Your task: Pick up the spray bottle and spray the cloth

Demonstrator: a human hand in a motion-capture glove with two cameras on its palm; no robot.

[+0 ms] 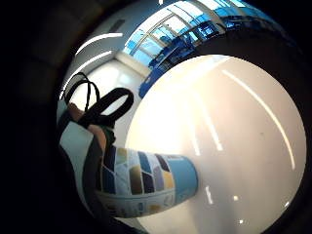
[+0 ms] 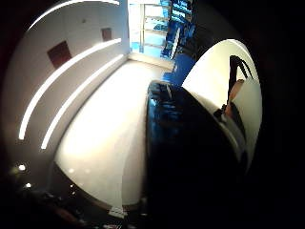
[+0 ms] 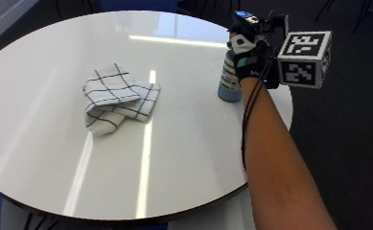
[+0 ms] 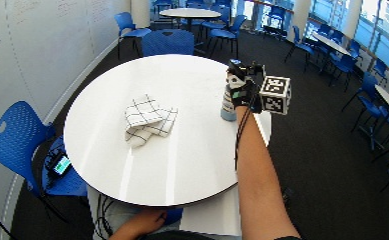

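A pale blue spray bottle (image 3: 227, 87) stands upright near the right edge of the round white table (image 3: 173, 158). My gloved right hand (image 3: 250, 62) is wrapped round its upper part from the right, fingers curled about the neck. In the little finger side palm view the bottle's patterned label (image 1: 141, 183) lies close against a bare finger (image 1: 100, 134). A dark shape (image 2: 186, 152), the bottle up close, fills much of the thumb side view. A white cloth with a dark check (image 3: 119, 98) lies crumpled left of the bottle, a hand's width or more away. The wide view shows bottle (image 4: 228, 111), hand (image 4: 242, 95) and cloth (image 4: 149, 120) alike.
The table's edge (image 3: 282, 112) runs just right of the bottle. Blue chairs stand at the left (image 4: 21, 135) and behind the table (image 4: 167, 42). Another table (image 4: 191, 12) with chairs is farther back.
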